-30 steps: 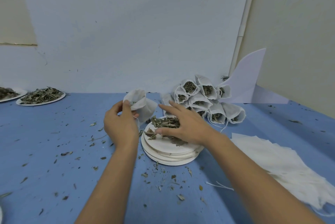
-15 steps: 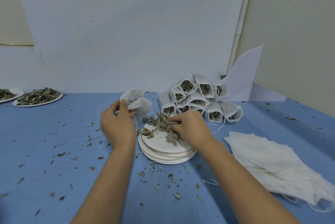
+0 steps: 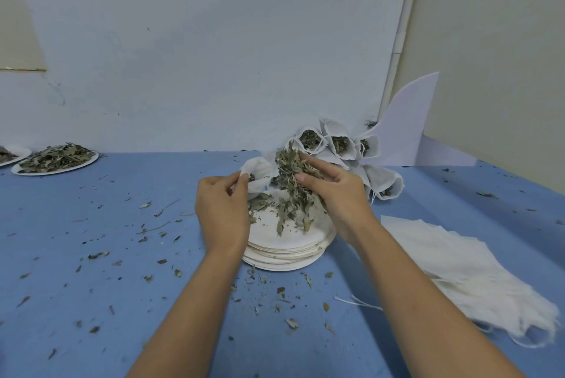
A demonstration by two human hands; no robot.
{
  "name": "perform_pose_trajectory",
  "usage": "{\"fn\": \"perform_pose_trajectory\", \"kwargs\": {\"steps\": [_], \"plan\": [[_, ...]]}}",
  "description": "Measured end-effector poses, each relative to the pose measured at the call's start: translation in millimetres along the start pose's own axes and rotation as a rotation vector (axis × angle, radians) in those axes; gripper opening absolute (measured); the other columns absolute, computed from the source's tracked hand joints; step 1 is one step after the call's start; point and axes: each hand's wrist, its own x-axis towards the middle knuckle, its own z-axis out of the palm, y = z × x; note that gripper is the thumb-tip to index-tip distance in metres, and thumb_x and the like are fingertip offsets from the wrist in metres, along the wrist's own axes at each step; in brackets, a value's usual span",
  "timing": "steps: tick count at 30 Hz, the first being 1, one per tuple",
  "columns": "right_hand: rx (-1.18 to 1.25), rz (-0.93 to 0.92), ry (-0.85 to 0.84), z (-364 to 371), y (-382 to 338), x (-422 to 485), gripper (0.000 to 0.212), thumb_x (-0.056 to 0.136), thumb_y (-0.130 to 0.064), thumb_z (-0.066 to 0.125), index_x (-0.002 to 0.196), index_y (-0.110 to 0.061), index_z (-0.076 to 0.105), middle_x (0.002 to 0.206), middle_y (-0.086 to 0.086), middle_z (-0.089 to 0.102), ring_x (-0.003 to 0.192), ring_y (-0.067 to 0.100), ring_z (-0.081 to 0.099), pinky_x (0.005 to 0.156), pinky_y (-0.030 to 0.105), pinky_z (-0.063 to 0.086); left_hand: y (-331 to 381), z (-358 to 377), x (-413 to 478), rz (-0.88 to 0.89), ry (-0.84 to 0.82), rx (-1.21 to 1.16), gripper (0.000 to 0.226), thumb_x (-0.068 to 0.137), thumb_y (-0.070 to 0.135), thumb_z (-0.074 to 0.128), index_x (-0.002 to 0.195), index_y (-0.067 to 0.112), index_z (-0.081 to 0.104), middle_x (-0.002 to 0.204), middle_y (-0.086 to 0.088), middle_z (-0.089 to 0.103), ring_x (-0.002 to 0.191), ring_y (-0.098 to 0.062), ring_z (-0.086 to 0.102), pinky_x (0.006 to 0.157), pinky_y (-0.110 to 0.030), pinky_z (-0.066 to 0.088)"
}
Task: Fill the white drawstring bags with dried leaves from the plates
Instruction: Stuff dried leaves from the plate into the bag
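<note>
My left hand (image 3: 221, 209) pinches the rim of an open white drawstring bag (image 3: 258, 174), held just above the far left edge of a stack of white plates (image 3: 287, 250). My right hand (image 3: 331, 194) grips a bunch of dried leaves (image 3: 292, 185), lifted off the top plate and held beside the bag's mouth; some leaves dangle below the hand. A few leaves lie on the top plate. Several filled bags (image 3: 339, 148) are piled behind my right hand.
A heap of flat empty white bags (image 3: 470, 264) lies at the right on the blue table (image 3: 91, 255). Two plates of dried leaves (image 3: 56, 159) stand at the far left. Leaf bits litter the table. A white foam board (image 3: 406, 124) leans at the back right.
My right hand has closed on a bunch of leaves and lifted it off the plate toward the bag's mouth. My left hand has brought the bag closer to the plates.
</note>
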Motion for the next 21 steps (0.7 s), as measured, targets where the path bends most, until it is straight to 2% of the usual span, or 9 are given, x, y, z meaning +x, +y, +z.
{"fn": "perform_pose_trajectory", "kwargs": {"steps": [3, 6, 9, 12, 14, 15, 17, 19, 21], "plan": [[0.058, -0.023, -0.055, -0.3, -4.3, 1.4, 0.037, 0.075, -0.006, 0.077, 0.101, -0.032, 0.072, 0.106, -0.008, 0.072, 0.104, 0.007, 0.066, 0.088, 0.019, 0.052, 0.9, 4.3, -2.7, 0.048, -0.027, 0.044, 0.031, 0.094, 0.029, 0.058, 0.117, 0.01, 0.068, 0.102, 0.003, 0.046, 0.078, -0.006, 0.046, 0.067, -0.003, 0.029], [0.063, -0.026, -0.151, 3.9, -8.9, -0.6, 0.03, 0.076, 0.0, 0.074, 0.089, -0.027, 0.076, 0.094, -0.001, 0.075, 0.092, 0.012, 0.07, 0.08, 0.02, 0.055, 2.1, 7.2, -3.5, 0.08, -0.045, 0.074, 0.031, 0.094, 0.03, 0.057, 0.117, 0.011, 0.067, 0.103, 0.003, 0.045, 0.077, -0.005, 0.046, 0.063, 0.004, 0.031], [-0.195, -0.106, -0.179, 8.9, -9.7, -3.1, 0.03, 0.08, 0.0, 0.071, 0.088, -0.029, 0.074, 0.079, -0.014, 0.073, 0.074, 0.002, 0.068, 0.069, 0.012, 0.05, 5.2, 8.9, -5.3, 0.083, -0.067, 0.054, 0.027, 0.096, 0.025, 0.055, 0.113, 0.011, 0.069, 0.106, -0.001, 0.049, 0.078, -0.005, 0.046, 0.065, -0.001, 0.032], [-0.397, -0.114, -0.087, 12.6, -2.7, -3.3, 0.03, 0.083, -0.002, 0.068, 0.086, -0.032, 0.072, 0.075, -0.011, 0.071, 0.063, 0.02, 0.064, 0.061, 0.031, 0.054, 7.6, 9.9, -5.3, 0.042, -0.084, -0.002, 0.024, 0.096, 0.025, 0.055, 0.11, 0.014, 0.07, 0.102, 0.003, 0.054, 0.077, 0.002, 0.049, 0.066, 0.003, 0.033], [-0.488, -0.109, -0.042, 14.8, 3.2, -2.6, 0.027, 0.085, -0.001, 0.065, 0.091, -0.027, 0.073, 0.07, -0.006, 0.066, 0.044, 0.01, 0.055, 0.043, 0.022, 0.045, 8.1, 11.4, -4.6, -0.044, -0.12, -0.089, 0.019, 0.095, 0.027, 0.056, 0.105, 0.019, 0.069, 0.104, 0.002, 0.062, 0.083, -0.002, 0.056, 0.076, -0.007, 0.042], [-0.538, -0.114, -0.02, 15.6, 6.1, -2.0, 0.026, 0.086, -0.002, 0.064, 0.095, -0.023, 0.074, 0.068, -0.006, 0.065, 0.038, 0.005, 0.049, 0.038, 0.016, 0.038, 8.5, 12.2, -4.6, -0.1, -0.15, -0.16, 0.013, 0.095, 0.026, 0.057, 0.099, 0.022, 0.069, 0.102, 0.002, 0.065, 0.088, -0.01, 0.06, 0.081, -0.022, 0.049], [-0.657, -0.155, 0.031, 17.9, 9.9, -1.5, 0.025, 0.086, -0.003, 0.062, 0.1, -0.019, 0.075, 0.077, -0.004, 0.068, 0.047, 0.004, 0.054, 0.044, 0.011, 0.039, 10.7, 12.3, -5.5, -0.158, -0.211, -0.256, 0.014, 0.093, 0.02, 0.059, 0.082, 0.027, 0.065, 0.087, 0.006, 0.067, 0.085, -0.014, 0.063, 0.075, -0.033, 0.052], [-0.745, -0.201, 0.07, 19.4, 11.0, -2.0, 0.025, 0.085, -0.003, 0.061, 0.101, -0.017, 0.075, 0.092, 0.0, 0.072, 0.066, 0.009, 0.06, 0.06, 0.01, 0.044, 11.5, 12.2, -6.2, -0.124, -0.273, -0.274, 0.022, 0.09, 0.015, 0.06, 0.076, 0.03, 0.063, 0.075, 0.011, 0.063, 0.074, -0.008, 0.059, 0.065, -0.024, 0.046], [-0.754, -0.217, 0.092, 20.3, 10.1, -2.9, 0.028, 0.083, 0.0, 0.059, 0.1, -0.014, 0.075, 0.095, 0.001, 0.073, 0.07, 0.008, 0.058, 0.069, 0.014, 0.045, 12.2, 12.4, -7.7, -0.038, -0.339, -0.214, 0.018, 0.089, 0.015, 0.061, 0.078, 0.029, 0.061, 0.076, 0.011, 0.062, 0.072, -0.004, 0.056, 0.062, -0.019, 0.042]]}}
